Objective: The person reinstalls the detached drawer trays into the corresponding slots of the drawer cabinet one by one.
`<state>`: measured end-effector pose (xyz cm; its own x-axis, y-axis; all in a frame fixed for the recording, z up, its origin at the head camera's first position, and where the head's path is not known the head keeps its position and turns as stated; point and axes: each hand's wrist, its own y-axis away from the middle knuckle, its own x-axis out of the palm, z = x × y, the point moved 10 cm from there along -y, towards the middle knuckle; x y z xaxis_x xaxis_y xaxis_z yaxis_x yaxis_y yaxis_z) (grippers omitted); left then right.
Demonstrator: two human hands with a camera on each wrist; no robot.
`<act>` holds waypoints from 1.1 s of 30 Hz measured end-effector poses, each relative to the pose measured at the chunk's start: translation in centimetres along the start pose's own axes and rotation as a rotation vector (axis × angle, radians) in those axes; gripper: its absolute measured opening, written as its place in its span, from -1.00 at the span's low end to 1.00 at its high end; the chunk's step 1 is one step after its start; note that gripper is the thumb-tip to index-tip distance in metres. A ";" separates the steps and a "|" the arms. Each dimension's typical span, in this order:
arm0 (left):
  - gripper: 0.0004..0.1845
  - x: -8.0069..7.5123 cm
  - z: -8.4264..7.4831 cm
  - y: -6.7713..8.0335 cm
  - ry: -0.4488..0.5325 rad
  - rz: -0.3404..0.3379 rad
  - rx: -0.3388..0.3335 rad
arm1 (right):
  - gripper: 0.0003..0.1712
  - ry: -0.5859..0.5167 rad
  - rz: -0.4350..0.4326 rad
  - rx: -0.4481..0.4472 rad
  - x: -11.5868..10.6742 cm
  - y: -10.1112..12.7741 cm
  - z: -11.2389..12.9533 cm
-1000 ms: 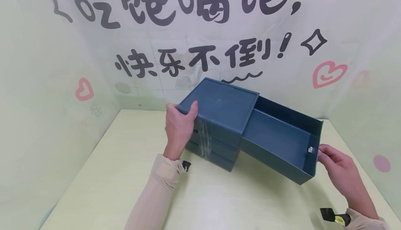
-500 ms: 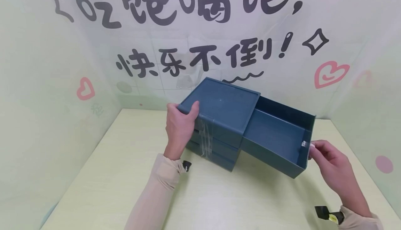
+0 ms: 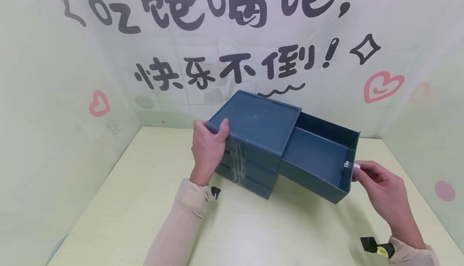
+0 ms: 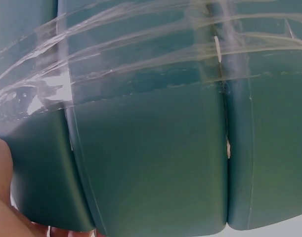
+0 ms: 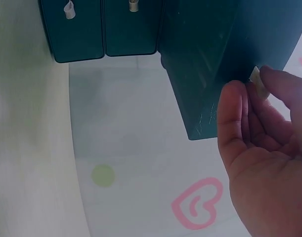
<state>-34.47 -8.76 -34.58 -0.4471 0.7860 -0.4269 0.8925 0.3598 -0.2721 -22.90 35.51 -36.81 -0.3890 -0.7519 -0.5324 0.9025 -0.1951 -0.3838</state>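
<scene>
A dark teal drawer cabinet stands on the pale table, with clear tape down its side. My left hand grips its top left corner, thumb on the lid. Its top drawer is pulled out to the right and holds nothing. My right hand pinches the small white knob on the drawer front. In the right wrist view the right hand holds that knob, and two lower drawers are closed. The left wrist view shows the taped cabinet side up close.
A printed backdrop wall rises just behind the cabinet, and pale green side walls close in left and right. Bare table lies in front of the cabinet and to its left. Black straps sit at both wrists.
The top drawer has slid leftward, further into the cabinet, with my right hand following on the knob. My left hand has stayed on the corner.
</scene>
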 end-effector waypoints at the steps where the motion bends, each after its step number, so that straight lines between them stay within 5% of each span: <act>1: -0.31 0.0 0.0 0.0 0.000 -0.002 0.002 | -0.75 -0.012 0.003 -0.003 0.1 0.0 0.0; 33: -0.34 0.0 0.0 0.0 -0.024 -0.019 0.058 | -0.69 -0.093 -0.054 -0.087 3.5 -1.1 2.0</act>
<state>-34.49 -8.79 -34.56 -0.4661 0.7667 -0.4414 0.8789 0.3445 -0.3298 -24.87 31.87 -36.74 -0.4145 -0.7975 -0.4385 0.8596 -0.1849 -0.4764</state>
